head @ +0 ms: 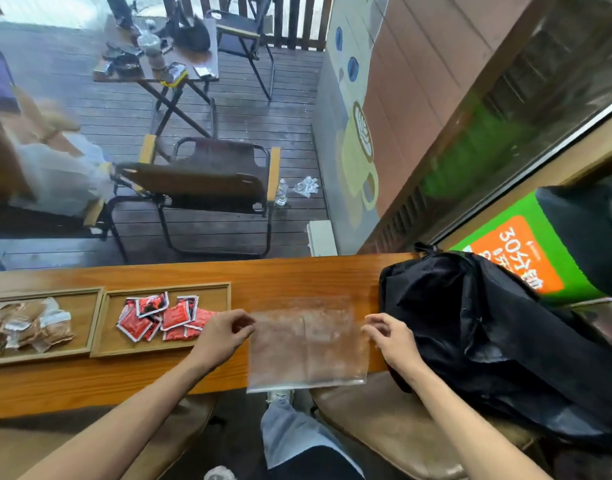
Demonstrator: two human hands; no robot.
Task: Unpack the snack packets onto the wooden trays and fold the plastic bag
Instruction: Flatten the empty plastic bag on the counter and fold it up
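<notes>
A clear plastic bag [306, 344] lies flat on the wooden counter, its near edge hanging over the front. My left hand [221, 336] pinches its upper left corner and my right hand [389, 336] pinches its upper right corner. Several red snack packets [162, 318] lie piled in the right wooden tray [105, 327]. Several brown packets [27, 327] fill the left wooden tray [86, 320]. The two trays sit side by side, left of the bag.
A black backpack [498, 337] rests on the counter's right end, close to my right hand. Brown stools [394, 427] stand under the counter [297, 275]. Beyond the glass are folding chairs, a cluttered table and a seated person at the left.
</notes>
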